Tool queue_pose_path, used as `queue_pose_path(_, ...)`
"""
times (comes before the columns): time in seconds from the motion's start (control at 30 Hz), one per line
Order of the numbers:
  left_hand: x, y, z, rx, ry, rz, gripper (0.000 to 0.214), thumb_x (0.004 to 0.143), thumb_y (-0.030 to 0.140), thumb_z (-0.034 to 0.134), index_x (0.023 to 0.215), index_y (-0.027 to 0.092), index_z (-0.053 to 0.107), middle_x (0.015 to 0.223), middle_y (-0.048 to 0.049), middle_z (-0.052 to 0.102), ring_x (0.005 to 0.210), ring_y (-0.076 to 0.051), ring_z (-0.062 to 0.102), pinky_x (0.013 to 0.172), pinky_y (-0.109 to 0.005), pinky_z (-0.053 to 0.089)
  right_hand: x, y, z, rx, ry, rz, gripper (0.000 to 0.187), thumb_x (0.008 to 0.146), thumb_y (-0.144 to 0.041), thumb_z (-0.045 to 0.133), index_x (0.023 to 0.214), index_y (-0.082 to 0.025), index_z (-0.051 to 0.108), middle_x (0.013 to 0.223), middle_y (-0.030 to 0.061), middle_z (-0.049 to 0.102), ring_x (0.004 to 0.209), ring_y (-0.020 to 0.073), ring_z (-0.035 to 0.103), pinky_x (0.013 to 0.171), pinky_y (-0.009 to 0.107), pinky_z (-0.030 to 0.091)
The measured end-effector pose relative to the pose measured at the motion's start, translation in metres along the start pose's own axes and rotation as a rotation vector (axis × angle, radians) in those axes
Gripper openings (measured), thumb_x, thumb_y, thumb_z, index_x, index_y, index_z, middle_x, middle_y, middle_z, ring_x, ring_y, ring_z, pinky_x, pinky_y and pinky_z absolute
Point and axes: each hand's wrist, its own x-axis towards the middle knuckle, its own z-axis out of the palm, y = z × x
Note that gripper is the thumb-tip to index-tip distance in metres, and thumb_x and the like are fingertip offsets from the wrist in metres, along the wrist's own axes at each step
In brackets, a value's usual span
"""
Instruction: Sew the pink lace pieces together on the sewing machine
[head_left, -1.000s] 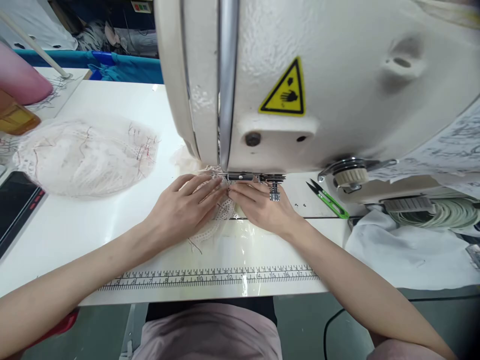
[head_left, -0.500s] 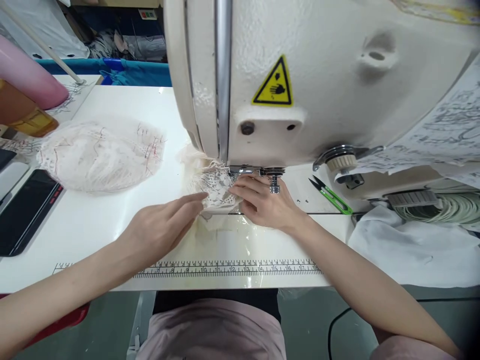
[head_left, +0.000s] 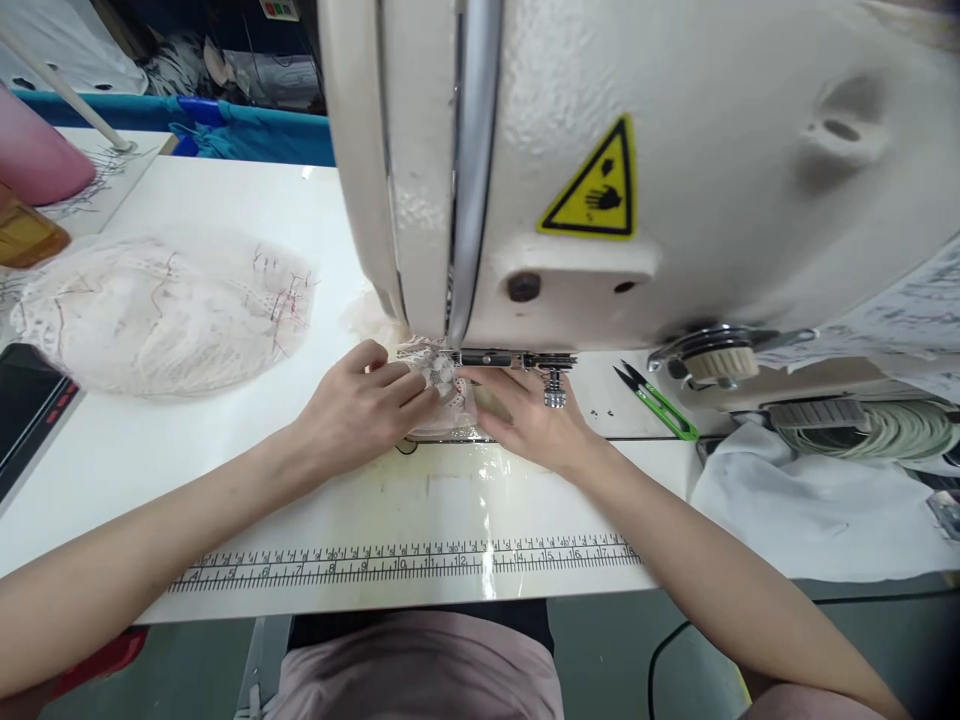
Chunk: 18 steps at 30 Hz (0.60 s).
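A large cream sewing machine point(head_left: 637, 170) fills the upper middle of the view. Under its presser foot lies a small piece of white lace point(head_left: 442, 385). My left hand point(head_left: 360, 410) rests on the lace from the left, fingers curled and pressing it down. My right hand point(head_left: 532, 420) holds the lace from the right, its fingertips pinched on the fabric right below the foot. The needle area is partly hidden by the machine head.
A heap of lace pieces point(head_left: 157, 315) lies on the white table point(head_left: 225, 450) to the left. Green thread snips point(head_left: 656, 400) lie right of the foot. A printed ruler point(head_left: 405, 562) runs along the front edge. White cloth point(head_left: 810, 500) sits at right, a dark tablet point(head_left: 26, 410) at far left.
My left hand drew back to the left half a second ago, then returned onto the lace with curled fingers. The lace is now bunched closer under the foot. My right hand stayed put.
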Motion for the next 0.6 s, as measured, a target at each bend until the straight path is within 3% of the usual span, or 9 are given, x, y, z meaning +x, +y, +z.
queue_pose_path(0.1,-0.001,0.002,-0.001,0.035,0.049,0.004,0.028,0.086,0.001,0.048,0.074,0.020,0.063,0.059,0.0042,0.056,0.056,-0.012,0.050,0.070,-0.031,0.042,0.002,0.001,0.000,0.015,0.002,-0.064,0.021,0.096,-0.022,0.050,0.109,-0.025,0.066,0.105,-0.0005,0.072,0.078,0.0138,0.064,0.080,0.034,0.046)
queue_pose_path(0.17,-0.002,0.003,0.000,0.037,0.073,-0.001,0.025,0.087,0.003,0.050,0.074,0.020,0.063,0.070,0.0028,0.065,0.064,-0.013,0.057,0.083,-0.035,0.045,0.004,0.001,-0.002,0.062,-0.037,-0.121,0.021,0.095,-0.015,0.049,0.103,-0.023,0.067,0.107,-0.0005,0.072,0.090,0.0136,0.065,0.082,0.032,0.047)
queue_pose_path(0.3,-0.004,0.006,0.006,-0.096,0.018,-0.044,0.032,0.088,0.004,0.043,0.103,0.019,0.068,0.110,-0.0044,0.073,0.101,-0.020,0.067,0.104,-0.044,0.044,0.008,0.002,-0.004,0.121,-0.084,-0.157,0.022,0.093,-0.009,0.049,0.100,-0.020,0.067,0.100,0.0006,0.073,0.103,0.0151,0.064,0.084,0.032,0.050)
queue_pose_path(0.4,-0.007,0.009,0.011,-0.175,-0.055,-0.059,0.042,0.088,0.005,0.041,0.125,0.013,0.061,0.122,-0.0093,0.068,0.118,-0.023,0.062,0.108,-0.045,0.044,0.007,0.003,-0.002,0.129,-0.058,-0.163,0.018,0.093,-0.010,0.051,0.100,-0.019,0.066,0.098,0.0012,0.073,0.100,0.0151,0.064,0.081,0.032,0.051)
queue_pose_path(0.6,-0.009,0.013,0.015,-0.255,-0.100,-0.118,0.049,0.084,0.004,0.045,0.129,0.014,0.060,0.128,-0.0105,0.065,0.124,-0.025,0.059,0.112,-0.047,0.042,0.005,0.003,-0.002,0.094,-0.046,-0.162,0.020,0.094,-0.010,0.049,0.096,-0.020,0.067,0.097,0.0004,0.073,0.095,0.0139,0.065,0.079,0.031,0.050)
